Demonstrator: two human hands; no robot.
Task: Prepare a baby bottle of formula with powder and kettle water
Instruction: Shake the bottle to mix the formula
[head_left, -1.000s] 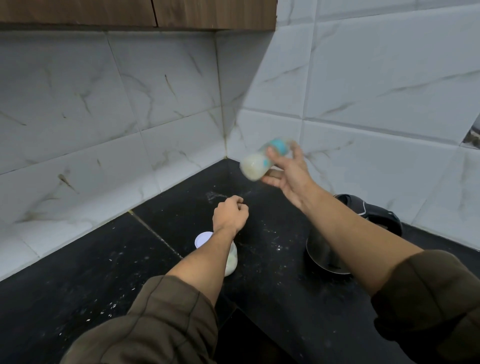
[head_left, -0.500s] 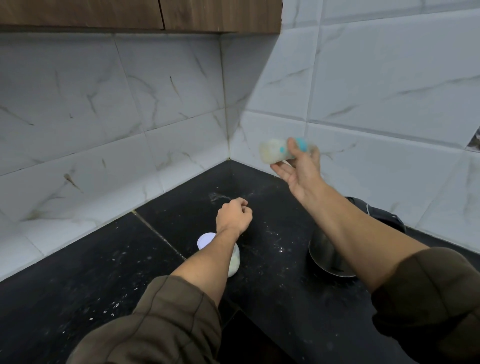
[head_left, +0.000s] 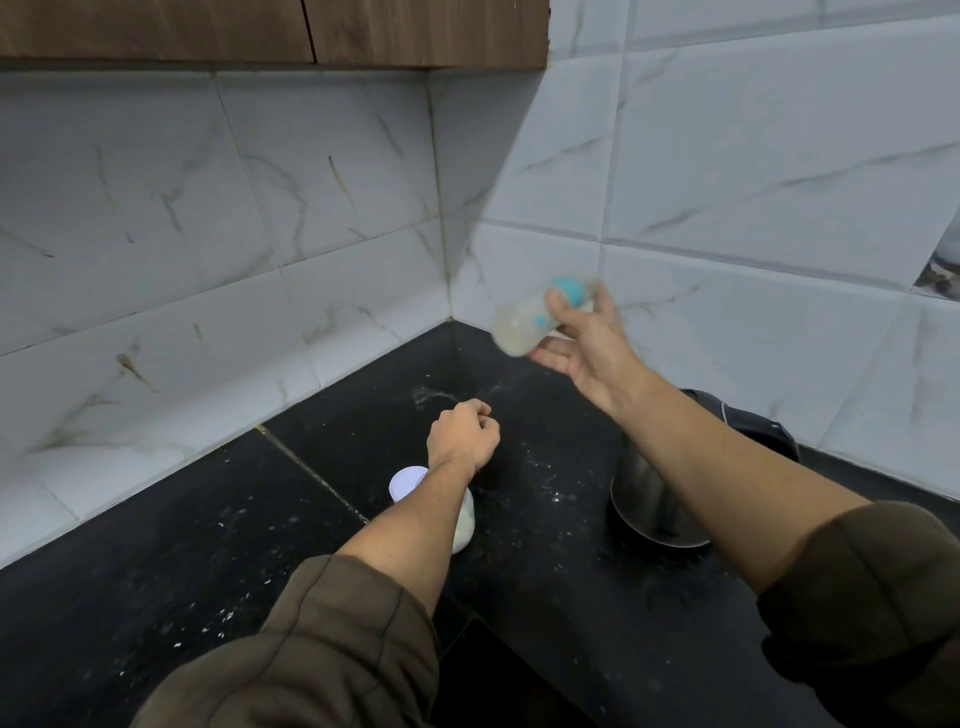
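right hand (head_left: 587, 353): my fingers clamped round the bottle (head_left: 522, 326), blurred, tilted, milky end down-left, in the air over the tabletop (head_left: 208, 545) corner | left hand (head_left: 462, 434): fingers curled together, nothing in them, above the jar (head_left: 408, 482) | kettle (head_left: 652, 512) under right forearm

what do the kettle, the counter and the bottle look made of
The kettle: brushed steel body by its dull grey sheen, black top likely plastic. The counter: polished black stone, speckled white. The bottle: translucent, probably plastic; too blurred to be sure.
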